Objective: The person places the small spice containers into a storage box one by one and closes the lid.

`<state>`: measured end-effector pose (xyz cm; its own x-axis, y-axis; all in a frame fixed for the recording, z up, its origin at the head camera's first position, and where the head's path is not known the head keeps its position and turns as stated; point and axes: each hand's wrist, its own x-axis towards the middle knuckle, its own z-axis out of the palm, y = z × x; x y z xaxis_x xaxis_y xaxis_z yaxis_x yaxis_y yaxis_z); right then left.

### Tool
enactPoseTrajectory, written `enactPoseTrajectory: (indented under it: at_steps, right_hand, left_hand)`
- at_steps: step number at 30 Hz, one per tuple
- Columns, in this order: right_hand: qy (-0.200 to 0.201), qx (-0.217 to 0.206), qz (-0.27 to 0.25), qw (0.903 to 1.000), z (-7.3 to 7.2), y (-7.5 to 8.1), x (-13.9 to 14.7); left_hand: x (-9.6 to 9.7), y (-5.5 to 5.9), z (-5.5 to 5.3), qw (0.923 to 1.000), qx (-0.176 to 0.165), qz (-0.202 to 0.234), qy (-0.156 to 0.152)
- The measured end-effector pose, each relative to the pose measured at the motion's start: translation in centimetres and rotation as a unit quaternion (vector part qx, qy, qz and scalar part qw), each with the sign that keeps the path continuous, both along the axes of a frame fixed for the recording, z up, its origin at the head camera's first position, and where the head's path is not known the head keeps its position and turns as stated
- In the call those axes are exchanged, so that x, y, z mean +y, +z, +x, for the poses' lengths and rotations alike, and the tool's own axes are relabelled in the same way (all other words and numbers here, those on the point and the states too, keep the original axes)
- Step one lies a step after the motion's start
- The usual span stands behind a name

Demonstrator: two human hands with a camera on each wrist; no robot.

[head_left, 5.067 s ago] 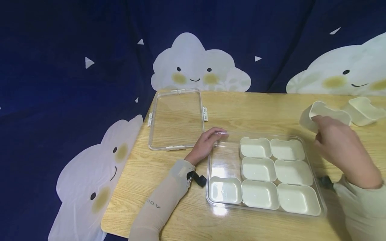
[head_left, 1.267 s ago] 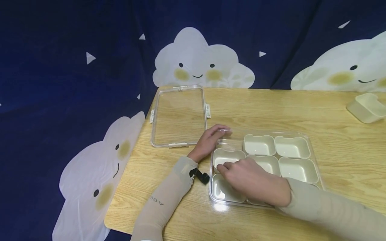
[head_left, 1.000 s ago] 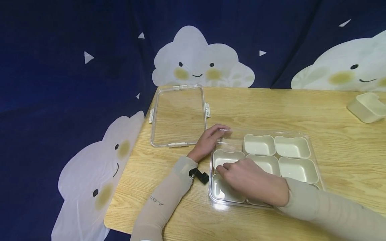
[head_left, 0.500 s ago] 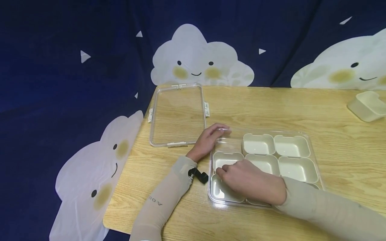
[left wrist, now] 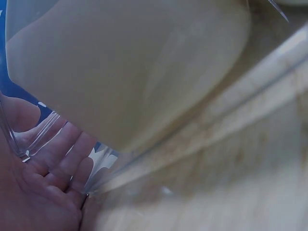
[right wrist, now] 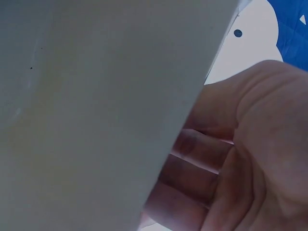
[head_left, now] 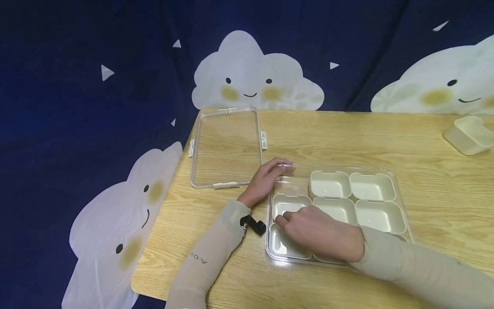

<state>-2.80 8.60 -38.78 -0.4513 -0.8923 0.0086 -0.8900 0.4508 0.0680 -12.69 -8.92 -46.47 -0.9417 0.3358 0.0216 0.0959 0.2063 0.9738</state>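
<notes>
In the head view my right hand pinches the near rim of a cream storage bin, fingers curled. That bin sits in the left column of a clear plastic box, just behind another cream bin. My left hand grips the box's far left corner; the left wrist view has its fingers bent around the clear wall. Several more cream bins fill the middle and right columns, partly hidden by my right arm. In the right wrist view a cream wall covers the fingertips.
A clear lid with white clips lies on the wooden table behind my left hand. One loose cream bin lies tilted at the far right. A dark blue curtain with clouds hangs behind the table.
Since the oldest frame, my right hand has carried a bin from the right into the box's left column. Over the last second the bin has settled slightly lower. My left hand stays put.
</notes>
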Motion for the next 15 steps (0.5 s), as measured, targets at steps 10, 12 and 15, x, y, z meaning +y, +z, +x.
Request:
enactPoseTrajectory:
  at_steps: [10, 12, 15]
  right_hand:
    - [-0.001, -0.007, 0.004, 1.0000, -0.18, -0.13, -0.05]
    - [-0.003, -0.011, 0.004, 0.9999, -0.18, -0.11, -0.06]
    - [-0.003, -0.014, 0.003, 0.9999, -0.20, -0.10, -0.03]
  left_hand:
    - [0.01, -0.04, -0.05, 1.0000, 0.003, -0.006, 0.001]
    - [0.00, -0.03, -0.04, 1.0000, 0.002, -0.006, 0.001]
    - [0.01, 0.01, -0.03, 1.0000, 0.001, -0.007, 0.001]
